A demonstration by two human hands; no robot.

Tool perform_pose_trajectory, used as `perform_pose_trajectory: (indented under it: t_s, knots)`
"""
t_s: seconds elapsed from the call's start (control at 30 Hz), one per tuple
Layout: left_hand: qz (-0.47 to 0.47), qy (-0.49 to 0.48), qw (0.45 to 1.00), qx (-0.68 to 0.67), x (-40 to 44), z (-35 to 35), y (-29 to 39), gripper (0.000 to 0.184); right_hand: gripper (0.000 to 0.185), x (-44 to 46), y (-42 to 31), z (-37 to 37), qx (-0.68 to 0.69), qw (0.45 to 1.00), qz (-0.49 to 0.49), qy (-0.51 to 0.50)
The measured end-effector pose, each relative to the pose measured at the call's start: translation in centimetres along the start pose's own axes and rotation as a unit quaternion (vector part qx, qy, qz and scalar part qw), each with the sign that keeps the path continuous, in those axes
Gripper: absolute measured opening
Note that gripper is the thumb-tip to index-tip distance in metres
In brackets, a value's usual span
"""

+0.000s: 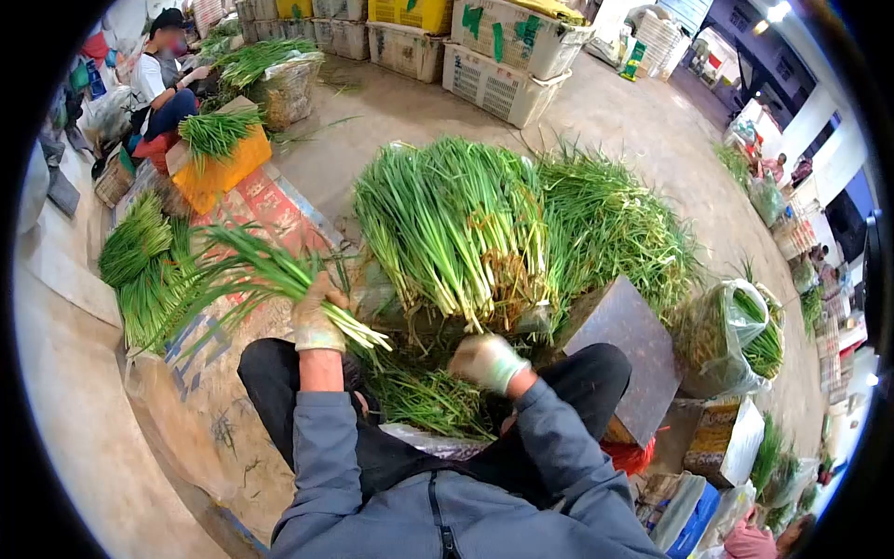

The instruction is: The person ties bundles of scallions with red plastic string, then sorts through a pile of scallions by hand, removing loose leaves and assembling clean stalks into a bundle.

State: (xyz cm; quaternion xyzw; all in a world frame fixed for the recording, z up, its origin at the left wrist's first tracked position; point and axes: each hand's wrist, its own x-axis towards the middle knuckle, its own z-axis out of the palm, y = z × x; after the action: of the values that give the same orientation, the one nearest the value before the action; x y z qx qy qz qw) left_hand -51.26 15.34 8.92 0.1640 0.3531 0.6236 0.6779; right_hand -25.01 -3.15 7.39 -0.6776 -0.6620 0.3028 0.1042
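One bunch of garlic chives (pixel 275 267) was clasped in the gloved left hand (pixel 319 315), left of the larger chive heap (pixel 456 219); the gloved right hand (pixel 487 361) blurred near the heap's stem ends, its grip impossible to tell; any slackening left fist risked spilled stalks.

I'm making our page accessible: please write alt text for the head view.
A pale-gloved left hand holds a bunch of long green stalks with whitish ends; the blurred, pale-gloved right hand is near a large heap of similar stalks. White plastic crates stand beyond.
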Motion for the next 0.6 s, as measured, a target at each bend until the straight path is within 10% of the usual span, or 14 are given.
perform_pose_trajectory:
  t_s: [0.17, 0.3, 0.4, 0.6]
  knots:
    - [-0.176, -0.057, 0.982, -0.031, -2.6, 2.7, -2.2, 0.086, 0.046, 5.3, -1.1, -7.8, -0.052, 0.939, 0.201, 0.276]
    - [-0.197, -0.079, 0.977, 0.012, -2.5, 2.7, -4.1, 0.07, 0.033, 5.0, -1.0, -9.5, -0.005, 0.948, 0.155, 0.277]
    - [-0.164, -0.091, 0.977, 0.097, -4.8, 4.5, -4.0, 0.038, 0.026, 3.3, -0.2, -9.2, 0.394, 0.856, 0.122, 0.312]
    - [-0.154, -0.181, 0.951, 0.2, -7.5, 7.2, -6.3, 0.03, 0.026, 0.5, -2.6, -6.8, 0.338, 0.904, 0.074, 0.251]
